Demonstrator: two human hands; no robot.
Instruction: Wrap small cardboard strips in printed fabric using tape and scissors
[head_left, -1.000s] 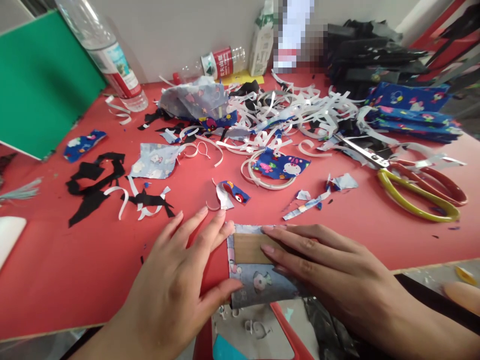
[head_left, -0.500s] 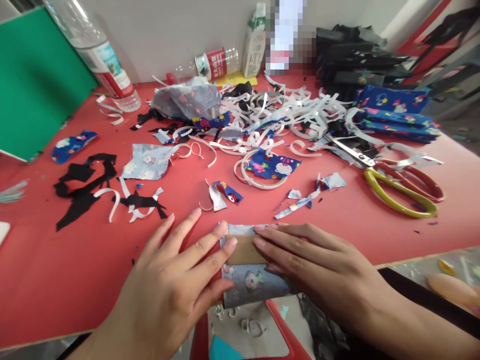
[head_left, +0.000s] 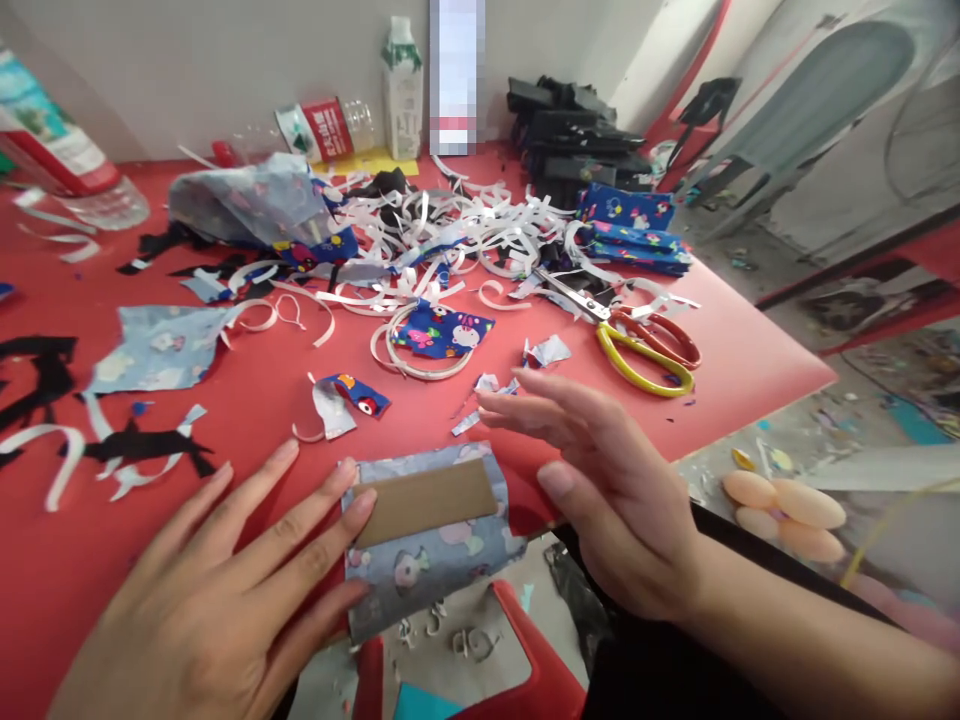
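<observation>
A piece of grey-blue patterned fabric [head_left: 435, 560] lies at the table's front edge, its near part hanging past the edge. On it rests a brown cardboard strip [head_left: 427, 500]. My left hand [head_left: 247, 560] is spread flat, its fingertips on the left edge of the fabric and the strip's left end. My right hand [head_left: 607, 480] is raised off to the right of the fabric, fingers stretched out and holding nothing. Small fabric scraps [head_left: 487, 390] lie just beyond its fingertips. A curled blue scrap [head_left: 360, 395] sits behind the strip.
Scissors with yellow and red handles [head_left: 645, 360] lie at the right. Behind is a heap of white strips [head_left: 480, 220], with folded blue fabric [head_left: 637, 240] and a black stack [head_left: 570, 140] beside it. Bottles and a carton [head_left: 403, 90] stand along the wall. A red stool [head_left: 525, 640] is below.
My right hand has lifted off the cardboard and fabric and moved right, uncovering the strip's right end. My left hand stays on the fabric. The whole view has turned to the right.
</observation>
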